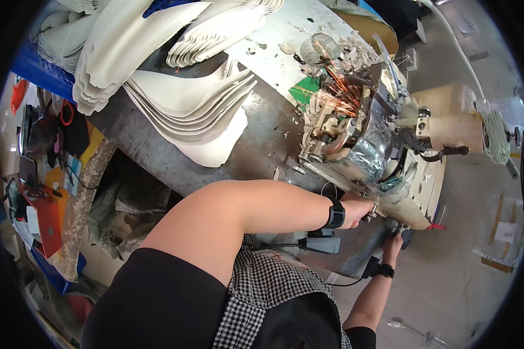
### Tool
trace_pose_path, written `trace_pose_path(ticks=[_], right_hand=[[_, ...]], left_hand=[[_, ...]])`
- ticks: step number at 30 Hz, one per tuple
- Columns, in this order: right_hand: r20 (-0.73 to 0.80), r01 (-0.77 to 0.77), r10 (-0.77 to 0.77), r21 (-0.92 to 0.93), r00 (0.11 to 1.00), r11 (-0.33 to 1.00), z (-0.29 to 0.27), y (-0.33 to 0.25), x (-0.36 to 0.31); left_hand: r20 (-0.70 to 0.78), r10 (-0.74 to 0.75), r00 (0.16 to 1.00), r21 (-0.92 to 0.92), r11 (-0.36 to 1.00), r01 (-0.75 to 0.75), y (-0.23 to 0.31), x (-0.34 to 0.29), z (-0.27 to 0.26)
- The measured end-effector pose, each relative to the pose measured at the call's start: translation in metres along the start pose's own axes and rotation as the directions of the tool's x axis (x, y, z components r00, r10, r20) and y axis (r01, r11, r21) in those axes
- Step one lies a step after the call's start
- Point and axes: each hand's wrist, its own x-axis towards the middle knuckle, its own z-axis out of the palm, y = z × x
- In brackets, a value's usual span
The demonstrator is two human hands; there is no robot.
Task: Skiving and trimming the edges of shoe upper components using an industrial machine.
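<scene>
head view: left hand (pixel 355 210), right hand (pixel 392 243) at machine (pixel 370 156); grip: cannot tell; white label (pixel 505 232), print too small.

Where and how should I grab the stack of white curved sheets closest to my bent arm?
I'd take the stack by its near end, coming from your side of the grey table. That end points toward you with nothing lying on it. The layers fan out in steps, so thumb on top and fingers under the lowest sheet would likely keep them together.
</scene>
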Motion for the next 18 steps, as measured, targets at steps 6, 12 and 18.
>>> trace_pose_path(ticks=[6, 12, 18], right_hand=[[0.056, -0.106, 0.104, 0.035, 0.993, 0.994, -0.007, -0.007, -0.003], [0.151, -0.333, 0.304, 0.240, 0.941, 0.912, -0.015, -0.001, 0.007], [-0.004, 0.043, -0.044, -0.139, 0.999, 0.989, -0.005, 0.058, 0.035]], left_hand=[[-0.012, 0.008, 1.000, 0.015, 1.000, -0.008, 0.000, -0.001, 0.001], [-0.013, 0.005, 1.000, 0.042, 0.999, -0.005, 0.002, -0.001, 0.001], [-0.024, 0.011, 1.000, 0.064, 0.998, -0.010, 0.004, -0.005, 0.001]])
